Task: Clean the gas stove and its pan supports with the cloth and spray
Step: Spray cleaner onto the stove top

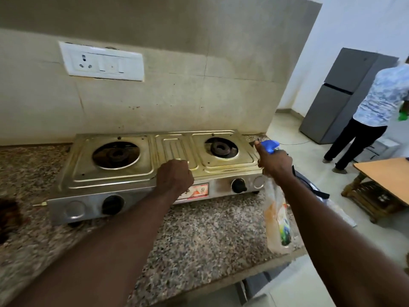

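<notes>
Stove (172, 149) on speckled stone surface (199, 235), tiled wall behind; fridge (338, 96) in room beyond.
Right grip (275, 161) wrapped round orange-tinted spray bottle (277, 218) at stove's right end; left grip (174, 177) curled on stovetop, hold unclear.

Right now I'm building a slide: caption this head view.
Right hand holds spray bottle beside two-burner gas stove; left hand rests on its top.

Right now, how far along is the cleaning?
Early. Done: no pan supports sit on the burners. In hand: the right hand grips the spray bottle beside the stove; the left hand rests curled on its top. Left: wiping, front panel looks stained, no cloth visible.
</notes>
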